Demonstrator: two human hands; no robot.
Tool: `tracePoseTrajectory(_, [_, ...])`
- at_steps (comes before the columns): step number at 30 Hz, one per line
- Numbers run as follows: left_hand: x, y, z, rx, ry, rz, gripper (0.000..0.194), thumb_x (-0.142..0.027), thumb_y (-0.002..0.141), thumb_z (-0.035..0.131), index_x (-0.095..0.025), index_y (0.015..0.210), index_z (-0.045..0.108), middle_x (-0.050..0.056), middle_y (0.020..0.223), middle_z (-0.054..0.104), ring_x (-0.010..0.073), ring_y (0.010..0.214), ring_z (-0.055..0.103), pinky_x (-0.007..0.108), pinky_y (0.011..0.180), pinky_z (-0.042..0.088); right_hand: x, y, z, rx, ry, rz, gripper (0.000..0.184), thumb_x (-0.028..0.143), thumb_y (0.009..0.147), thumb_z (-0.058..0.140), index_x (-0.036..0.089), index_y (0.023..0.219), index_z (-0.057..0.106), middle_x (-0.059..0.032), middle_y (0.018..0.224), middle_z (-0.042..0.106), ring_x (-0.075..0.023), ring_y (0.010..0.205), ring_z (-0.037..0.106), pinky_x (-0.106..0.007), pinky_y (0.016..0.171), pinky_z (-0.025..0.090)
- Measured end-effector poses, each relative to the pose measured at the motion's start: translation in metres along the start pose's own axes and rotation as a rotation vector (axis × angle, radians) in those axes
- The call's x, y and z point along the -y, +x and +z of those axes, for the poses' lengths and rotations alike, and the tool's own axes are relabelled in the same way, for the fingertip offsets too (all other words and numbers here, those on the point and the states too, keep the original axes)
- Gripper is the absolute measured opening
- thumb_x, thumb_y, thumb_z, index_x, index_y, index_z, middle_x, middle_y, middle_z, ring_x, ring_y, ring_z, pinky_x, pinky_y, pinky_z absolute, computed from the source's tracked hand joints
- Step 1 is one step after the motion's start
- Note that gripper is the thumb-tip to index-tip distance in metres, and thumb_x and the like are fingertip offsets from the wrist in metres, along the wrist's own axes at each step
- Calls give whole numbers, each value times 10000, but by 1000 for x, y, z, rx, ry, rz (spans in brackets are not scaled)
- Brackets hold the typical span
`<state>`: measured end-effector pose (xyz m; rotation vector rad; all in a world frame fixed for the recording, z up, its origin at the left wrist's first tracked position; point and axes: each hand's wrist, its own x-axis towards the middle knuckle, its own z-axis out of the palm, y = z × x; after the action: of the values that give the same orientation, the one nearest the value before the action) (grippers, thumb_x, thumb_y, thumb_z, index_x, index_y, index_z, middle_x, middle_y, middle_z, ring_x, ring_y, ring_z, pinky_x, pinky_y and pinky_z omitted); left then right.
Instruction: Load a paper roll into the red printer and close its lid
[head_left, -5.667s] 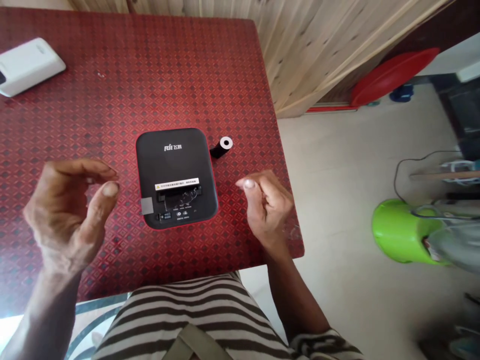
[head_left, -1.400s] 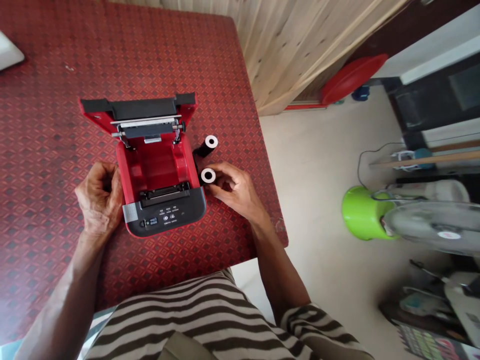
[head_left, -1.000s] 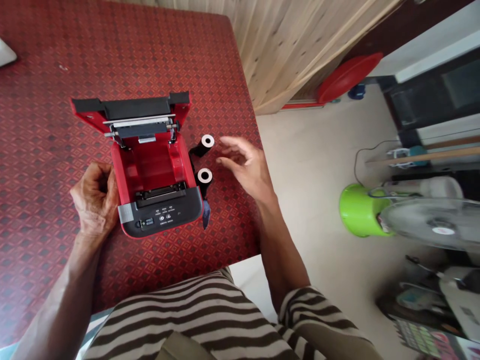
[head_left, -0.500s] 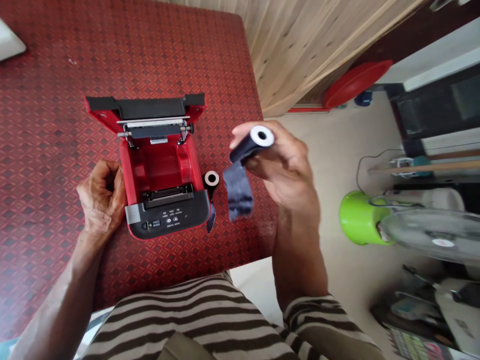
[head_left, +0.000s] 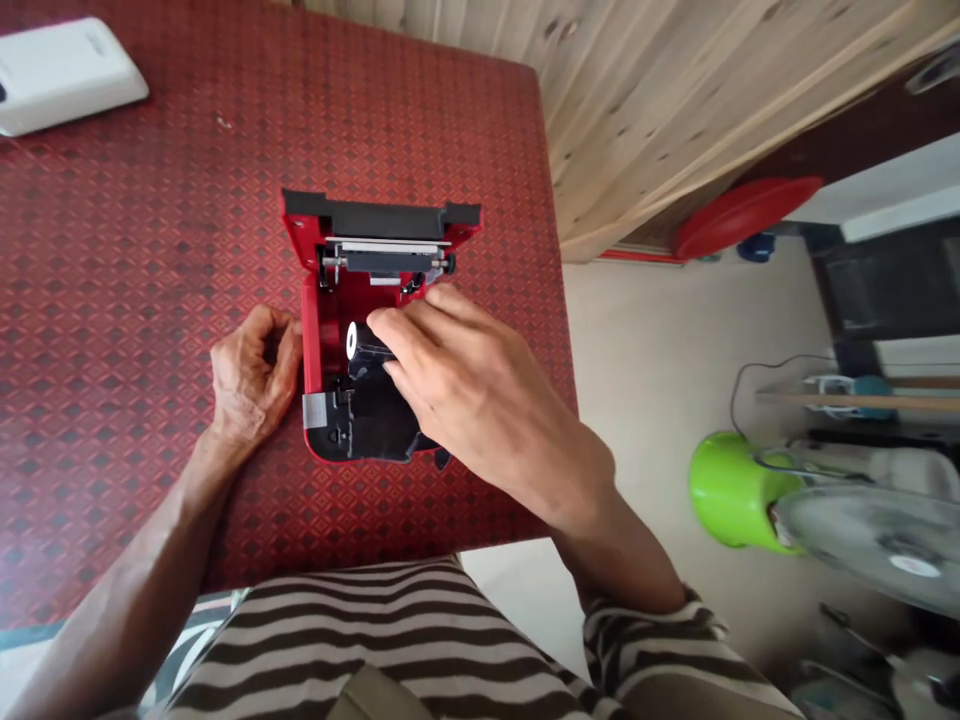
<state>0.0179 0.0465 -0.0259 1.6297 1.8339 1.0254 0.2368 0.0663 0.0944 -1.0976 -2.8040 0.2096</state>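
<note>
A small red and black printer (head_left: 309, 345) stands on the table with its lid (head_left: 386, 218) raised and its red paper bay exposed. In my right hand (head_left: 480, 390) is a black ribbon roll (head_left: 366, 352) with a white core end, held inside or just over the bay. Its loose black strip (head_left: 382, 425) hangs across the printer's front panel and hides most of it. My left hand (head_left: 255, 375) rests on the table with curled fingers against the printer's left side, nothing visible in them. A dark tip of another strip (head_left: 442, 458) pokes out below my right hand.
The table (head_left: 187, 220) has a red patterned cover. A white device (head_left: 71, 75) lies at its far left. Wooden panelling (head_left: 660, 90) borders the back right. On the floor to the right are a green bucket (head_left: 731, 490), a fan (head_left: 877, 545) and a red basin (head_left: 742, 215).
My right hand has carried the black ribbon roll left from beside the table edge to the printer's bay. The second roll beside the printer is now mostly hidden. The view has shifted left.
</note>
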Motion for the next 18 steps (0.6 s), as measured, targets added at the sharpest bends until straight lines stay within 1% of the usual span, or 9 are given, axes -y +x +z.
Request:
tracePoseTrajectory(2, [1,0,0,2,7,7,239,-395,933,553,-185,822,581,-44,655,541,71,555,426,227,566,351,5,7,2,37,-37,23,212,65,1024,421,125,1097,610,-99,985,683,-247,977,616,-404,908,545])
tracePoseTrajectory(5, [0,0,-1,9,12,6,242,-394,942,536,-188,823,582,-38,664,544,79,563,434,236,571,351,8,16,7,74,-47,68,248,38,1015,394,122,1063,623,-119,1020,692,-248,974,632,-402,890,537])
tracePoseTrajectory(10, [-2,0,-3,34,8,-3,227,-375,946,542,-190,821,585,-39,654,536,81,555,412,243,570,344,3,28,25,47,-16,102,253,56,1002,424,117,1033,668,-144,988,733,-282,1021,664,-449,950,515])
tracePoseTrajectory(13, [-3,0,-2,43,8,-12,232,-377,952,538,-191,823,586,-35,653,536,85,559,409,245,564,338,-3,32,32,73,12,94,235,41,975,464,136,986,678,-115,935,746,-262,992,685,-416,968,497])
tracePoseTrajectory(15, [-2,1,-2,44,8,-20,240,-387,958,539,-189,833,593,-34,657,540,85,561,407,245,563,336,-7,34,33,119,8,94,209,30,940,510,156,964,675,-93,921,752,-255,970,695,-395,960,492])
tracePoseTrajectory(18, [-3,1,-2,45,8,-29,255,-400,963,541,-186,839,597,-31,668,552,84,569,410,243,562,334,-9,36,31,181,-14,102,181,44,912,551,175,940,672,-88,926,761,-266,973,703,-391,929,495])
